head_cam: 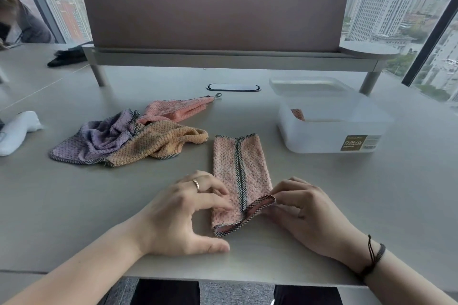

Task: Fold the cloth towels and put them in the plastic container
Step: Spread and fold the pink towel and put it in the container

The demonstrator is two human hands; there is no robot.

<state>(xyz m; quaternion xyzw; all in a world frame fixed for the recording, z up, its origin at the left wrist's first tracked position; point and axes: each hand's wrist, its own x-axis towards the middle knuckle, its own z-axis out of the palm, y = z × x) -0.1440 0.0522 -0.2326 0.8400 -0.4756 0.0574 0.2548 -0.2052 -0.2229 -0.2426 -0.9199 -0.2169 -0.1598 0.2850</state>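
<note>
Pinching the near right corner of a pink towel (239, 178) between thumb and fingertips, my right hand (306, 213) lifts that checked hem slightly off the grey table (322, 205). My left hand (181, 213) rests beside the towel's left edge, its fingers loosely spread and bent, fingertips pressing on the cloth, thumb flat on the table. The towel lies as a narrow strip folded lengthwise, its two hemmed edges meeting along the middle. Further out to the left, a crumpled heap holds a purple towel (99, 138) and an orange towel (153, 142), touching each other, with another pink towel (178, 109) just behind them. To the right, well apart from the heap, stands the translucent plastic container (332, 129) with a corner of folded pink cloth showing inside, and its lid (309, 85) sits just behind it. A brown desk divider (213, 15) rises at the far edge.
</note>
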